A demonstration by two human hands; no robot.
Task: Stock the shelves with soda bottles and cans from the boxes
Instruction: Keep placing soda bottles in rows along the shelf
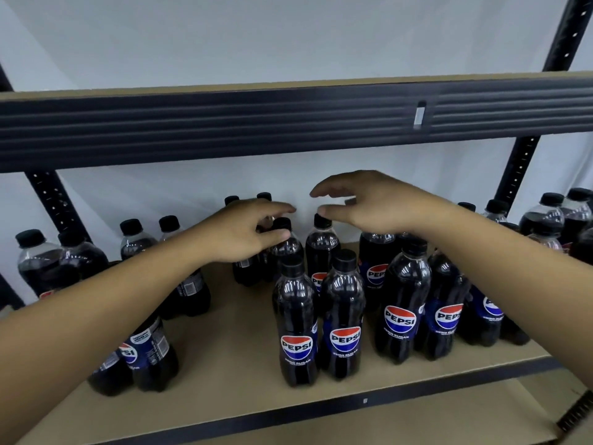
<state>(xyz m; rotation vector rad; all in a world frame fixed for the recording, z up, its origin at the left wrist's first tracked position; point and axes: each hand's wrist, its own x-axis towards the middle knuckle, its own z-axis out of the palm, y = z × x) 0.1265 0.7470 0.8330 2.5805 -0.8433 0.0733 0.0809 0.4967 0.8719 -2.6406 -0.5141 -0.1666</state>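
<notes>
Pepsi bottle stands upright mid-shelf, toward the back, w/ left hand curled round its cap & neck. Second bottle just to its right; right hand hovers at its cap, fingers spread wide, holding nothing. Other bottles stand all round on the shelf.

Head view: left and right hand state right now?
Left hand: grip closed round the neck of a soda bottle.
Right hand: open, holding nothing, above the neighbouring bottle's cap.
</notes>
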